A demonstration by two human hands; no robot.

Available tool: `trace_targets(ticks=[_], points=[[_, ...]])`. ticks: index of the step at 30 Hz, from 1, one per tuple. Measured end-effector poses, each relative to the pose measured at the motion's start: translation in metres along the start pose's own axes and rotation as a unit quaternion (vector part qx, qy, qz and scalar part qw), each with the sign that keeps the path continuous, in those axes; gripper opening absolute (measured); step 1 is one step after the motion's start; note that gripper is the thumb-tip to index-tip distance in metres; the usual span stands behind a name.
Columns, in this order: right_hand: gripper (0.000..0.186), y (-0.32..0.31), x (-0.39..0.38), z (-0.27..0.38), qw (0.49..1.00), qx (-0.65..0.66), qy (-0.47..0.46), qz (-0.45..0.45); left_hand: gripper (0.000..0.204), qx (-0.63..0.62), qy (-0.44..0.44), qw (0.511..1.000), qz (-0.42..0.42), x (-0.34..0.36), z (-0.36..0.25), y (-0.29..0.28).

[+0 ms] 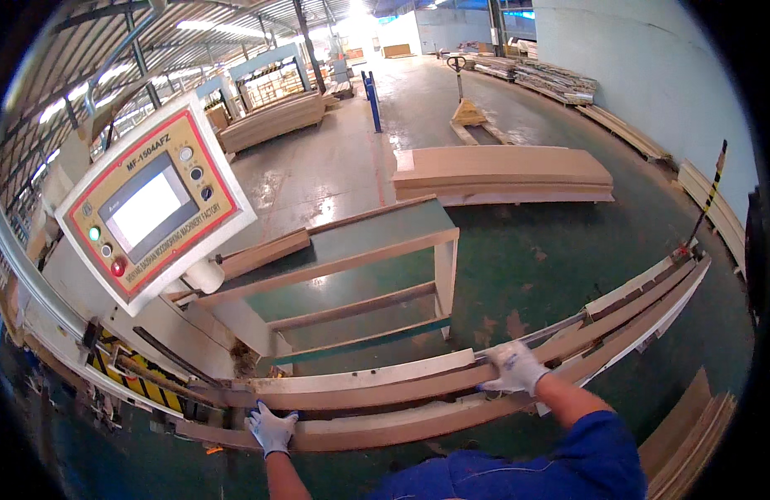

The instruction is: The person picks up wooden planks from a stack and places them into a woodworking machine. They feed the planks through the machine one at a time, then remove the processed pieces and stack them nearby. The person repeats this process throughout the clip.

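In a white glove with blue fingertips, my left hand (272, 429) rests at the left end of a long workpiece bed. Its fingers are spread over a brown wooden rail, the near rail (385, 432), with the thumb apart. My right hand (516, 367), gloved the same way, lies across a long brown wooden board (376, 392) farther right. Its fingers reach over the far edge and its thumb lies at the near side. The board runs parallel to the near rail, and its left end meets the machine's black and yellow striped part (139, 379).
A control panel (155, 204) with screen and buttons stands at the left. Behind the bed is a green-topped frame table (385, 237) bearing a wooden piece. Farther back are a board stack (501, 171) and a pallet jack (468, 112). More boards (693, 437) lie at lower right.
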State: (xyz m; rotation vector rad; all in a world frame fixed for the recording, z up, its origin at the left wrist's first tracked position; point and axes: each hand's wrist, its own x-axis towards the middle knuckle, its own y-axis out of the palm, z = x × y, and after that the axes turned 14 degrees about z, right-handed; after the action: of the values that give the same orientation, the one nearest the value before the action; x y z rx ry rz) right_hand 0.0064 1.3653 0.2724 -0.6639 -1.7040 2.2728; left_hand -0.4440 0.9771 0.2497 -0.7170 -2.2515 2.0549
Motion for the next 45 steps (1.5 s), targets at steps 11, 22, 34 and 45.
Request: trace_targets(ticks=[11, 22, 34, 45], points=[[0.074, 0.01, -0.054, -0.099, 0.982, -0.086, 0.127, 0.111, 0.124, -0.011, -0.003, 1.0, 0.015, 0.0, 0.0, 0.005], [0.078, 0.021, -0.003, -0.009, 0.989, -0.029, 0.083, 0.115, 0.128, -0.015, -0.007, 1.0, 0.01, -0.002, 0.0, 0.006], [0.081, 0.028, -0.095, -0.12, 0.987, -0.016, 0.153, -0.056, 0.121, -0.023, -0.01, 1.0, 0.002, -0.002, -0.001, 0.005], [0.068, 0.054, -0.117, -0.147, 0.955, 0.059, 0.226, -0.181, 0.091, -0.034, -0.01, 0.998, -0.045, 0.019, 0.005, 0.019]])
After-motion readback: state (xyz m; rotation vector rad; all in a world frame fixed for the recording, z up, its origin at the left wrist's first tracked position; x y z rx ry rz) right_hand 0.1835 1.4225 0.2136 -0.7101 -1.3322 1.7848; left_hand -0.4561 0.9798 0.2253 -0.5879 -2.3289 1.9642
